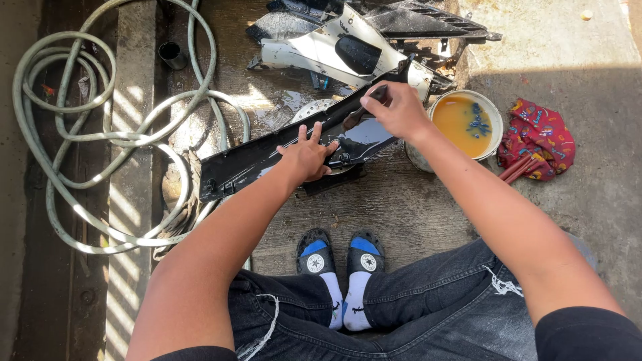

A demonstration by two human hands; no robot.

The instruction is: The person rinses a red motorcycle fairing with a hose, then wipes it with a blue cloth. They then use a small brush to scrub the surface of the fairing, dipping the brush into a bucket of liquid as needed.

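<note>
Dark jeans [428, 301] and slippers [340, 257] sit below the long black panel [267, 155]. Left hand [306, 155] presses flat, fingers spread, on the panel's middle. Right hand [398, 110] is clenched round a dark-handled tool [364, 108] at the panel's upper end. Bucket [496, 117] of orange water just right. Judgement: pin firmly, short strokes.

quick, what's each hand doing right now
Left hand: open, fingers spread, pressing flat on the long black panel.
Right hand: closed around a dark-handled tool.

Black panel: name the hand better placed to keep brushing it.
Probably the right hand: it already grips the brush against the black panel. The left hand lies flat, steadying it.
</note>
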